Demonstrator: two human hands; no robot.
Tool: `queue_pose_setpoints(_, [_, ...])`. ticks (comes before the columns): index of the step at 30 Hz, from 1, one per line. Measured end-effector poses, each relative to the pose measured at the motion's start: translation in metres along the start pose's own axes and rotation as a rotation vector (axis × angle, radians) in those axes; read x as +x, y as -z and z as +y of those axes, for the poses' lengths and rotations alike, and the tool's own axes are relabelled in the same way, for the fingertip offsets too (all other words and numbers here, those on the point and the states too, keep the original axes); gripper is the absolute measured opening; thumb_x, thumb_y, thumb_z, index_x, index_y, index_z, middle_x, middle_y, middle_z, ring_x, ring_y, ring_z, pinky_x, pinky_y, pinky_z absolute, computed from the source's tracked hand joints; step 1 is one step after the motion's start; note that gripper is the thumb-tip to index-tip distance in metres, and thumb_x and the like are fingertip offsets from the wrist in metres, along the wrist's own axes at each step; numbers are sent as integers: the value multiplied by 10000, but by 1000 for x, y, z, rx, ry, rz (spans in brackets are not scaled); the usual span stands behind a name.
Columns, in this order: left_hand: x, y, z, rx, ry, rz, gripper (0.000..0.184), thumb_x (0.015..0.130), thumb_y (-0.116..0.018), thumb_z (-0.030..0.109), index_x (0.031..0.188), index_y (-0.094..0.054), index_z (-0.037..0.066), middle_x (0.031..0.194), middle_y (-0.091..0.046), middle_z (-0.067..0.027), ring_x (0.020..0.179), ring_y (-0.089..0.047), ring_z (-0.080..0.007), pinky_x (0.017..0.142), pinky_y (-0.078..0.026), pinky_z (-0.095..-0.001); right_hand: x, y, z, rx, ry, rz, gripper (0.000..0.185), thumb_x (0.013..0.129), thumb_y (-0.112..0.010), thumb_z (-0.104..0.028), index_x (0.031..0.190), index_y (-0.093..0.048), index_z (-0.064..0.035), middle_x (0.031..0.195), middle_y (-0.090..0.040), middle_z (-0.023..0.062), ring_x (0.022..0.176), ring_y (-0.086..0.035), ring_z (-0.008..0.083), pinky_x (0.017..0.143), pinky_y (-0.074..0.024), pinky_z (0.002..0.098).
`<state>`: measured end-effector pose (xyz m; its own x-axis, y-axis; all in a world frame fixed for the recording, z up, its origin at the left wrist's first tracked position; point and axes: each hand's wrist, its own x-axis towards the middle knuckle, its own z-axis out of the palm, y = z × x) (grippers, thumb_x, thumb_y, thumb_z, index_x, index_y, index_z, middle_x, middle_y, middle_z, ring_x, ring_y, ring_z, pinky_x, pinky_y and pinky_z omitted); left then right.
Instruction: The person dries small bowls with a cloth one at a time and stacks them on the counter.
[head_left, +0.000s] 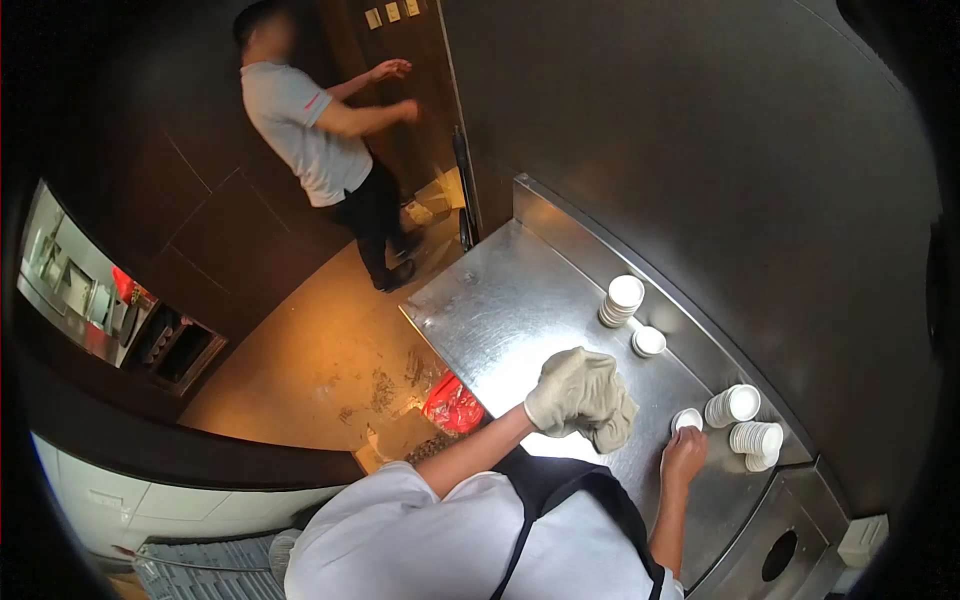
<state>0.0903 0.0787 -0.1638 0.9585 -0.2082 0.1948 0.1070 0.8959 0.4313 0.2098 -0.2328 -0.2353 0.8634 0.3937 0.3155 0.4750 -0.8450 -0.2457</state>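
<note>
My left hand (562, 392) wears a pale glove and is closed on a grey-beige cloth (608, 408) above the steel counter (500, 290). Bare and further right, my right hand (684, 455) has its fingers pinched at the near edge of a small white dish (687, 420). Just beyond it stand stacks of white dishes (740, 403), with another stack (757, 440) beside them. Toward the counter's raised back edge are a taller stack (622, 300) and a short one (649, 342).
Another person (310, 130) stands beyond the counter's far left corner, arms raised forward. A red plastic bag (453, 404) lies below the counter's left edge. A round hole (779, 556) is in the steel surface at lower right.
</note>
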Motion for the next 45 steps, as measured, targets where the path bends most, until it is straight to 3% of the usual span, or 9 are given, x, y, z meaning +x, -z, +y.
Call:
queue_pose_setpoints(4, [7,24,-28,630,-181,238,148,1084,-529,142,1059,-602,16,957,-627,-25,879,-684,-129,765,-571,-282,-4,8,5,52,-12,11,71,906,-711,-49,939,-731,11,937,-721,192,902,-649,437,831,-511,532])
queue_pose_setpoints(7, [8,12,-19,-154,109,279,280,1101,-516,228,1137,-621,-29,1052,-682,-69,962,-711,-153,847,-591,-319,-7,-1,12,26,-75,127,124,987,-681,-97,972,-718,21,922,-735,152,890,-680,349,830,-528,473])
queue_pose_setpoints(14, [5,32,-50,-64,-91,384,447,1074,-556,403,1211,-644,-13,1128,-708,-92,1022,-713,-188,943,-569,-356,0,-17,-5,1159,-875,468,223,1111,-572,-204,1130,-707,-28,1012,-722,61,931,-652,131,863,-514,311])
queue_pose_setpoints(16, [6,32,-54,-183,-89,260,483,1021,-624,458,1209,-653,14,1140,-708,-78,1062,-707,-205,970,-561,-363,-9,-4,-44,922,-563,292,245,1084,-618,-216,1133,-708,6,1016,-726,78,936,-678,178,889,-524,344])
queue_pose_setpoints(19, [2,26,-44,1207,-263,534,574,915,-726,532,1240,-640,67,1139,-711,-98,1059,-709,-235,1004,-565,-393,-19,9,-104,642,-4,-3,367,967,-771,-175,1258,-704,39,1204,-745,221,1157,-703,337,1024,-525,417])
queue_pose_setpoints(25, [-30,94,-14,-74,-347,695,429,1069,-502,442,1154,-690,66,1099,-751,-107,1036,-724,-281,955,-605,-424,0,3,-117,516,19,-159,765,906,-844,-346,1539,-532,-50,1540,-566,226,1405,-560,392,1174,-446,461])
queue_pose_setpoints(32, [-47,66,13,851,-566,968,355,1040,-567,448,1143,-613,112,1173,-686,-70,1082,-707,-276,796,-641,-519,-14,-31,-117,501,354,-330,474,818,-820,-138,1274,-720,-52,1282,-701,147,1195,-649,349,1004,-544,427])
queue_pose_setpoints(39, [-12,75,-30,-21,-263,642,353,1134,-460,350,1135,-658,58,1077,-739,-108,1008,-720,-255,934,-592,-361,32,34,-179,658,711,46,405,789,-813,-112,1182,-735,-61,1182,-704,113,1030,-676,329,858,-583,433])
queue_pose_setpoints(45, [17,-20,-12,622,-348,593,392,1147,-470,355,1114,-686,30,1022,-734,-86,961,-707,-210,859,-570,-346,37,34,-200,421,493,46,196,821,-747,-158,990,-730,-60,1001,-682,137,936,-688,340,761,-572,446])
